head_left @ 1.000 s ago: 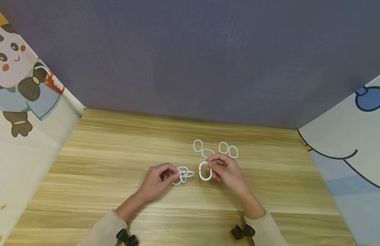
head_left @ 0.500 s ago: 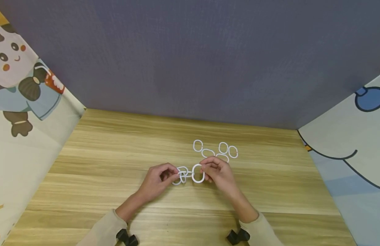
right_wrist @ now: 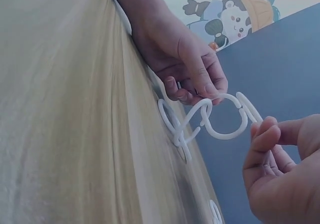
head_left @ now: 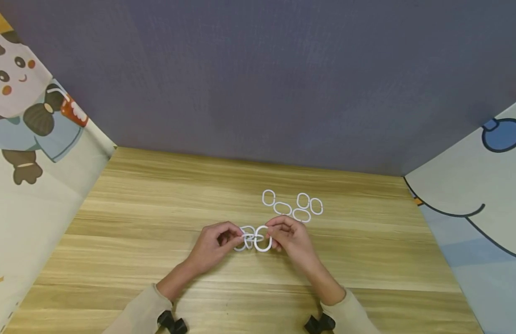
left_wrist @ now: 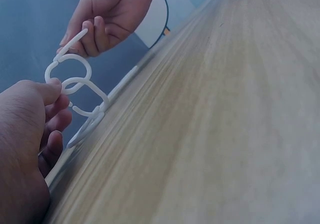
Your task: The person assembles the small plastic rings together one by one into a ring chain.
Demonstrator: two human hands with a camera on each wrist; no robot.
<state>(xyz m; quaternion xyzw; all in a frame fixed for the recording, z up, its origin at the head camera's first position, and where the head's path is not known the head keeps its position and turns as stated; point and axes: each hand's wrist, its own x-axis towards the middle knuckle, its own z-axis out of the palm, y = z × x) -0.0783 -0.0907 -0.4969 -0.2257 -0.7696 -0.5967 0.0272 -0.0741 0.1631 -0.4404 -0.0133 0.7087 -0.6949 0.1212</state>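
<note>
My left hand (head_left: 216, 242) pinches a short chain of white oval plastic links (right_wrist: 224, 137) between thumb and fingertips. The lower links hang toward the wooden tabletop (head_left: 191, 195) in both wrist views. My right hand (head_left: 294, 240) pinches a single white link (head_left: 263, 251) by its right side, upright. In the right wrist view this link meets the chain's top link right at that link's small gap. The left wrist view shows the single link (left_wrist: 71, 43) edge-on, slanting up from the chain link.
Several loose white links (head_left: 263, 197) lie on the table beyond the right hand. A dark grey-blue panel (head_left: 258, 93) stands along the table's far edge. Cartoon-printed walls (head_left: 66, 167) flank both sides. Black devices (head_left: 172, 322) are strapped at both sleeves.
My right hand has moved left and slightly nearer, bringing its single link up against the end of the chain. The left hand has stayed in place with the chain.
</note>
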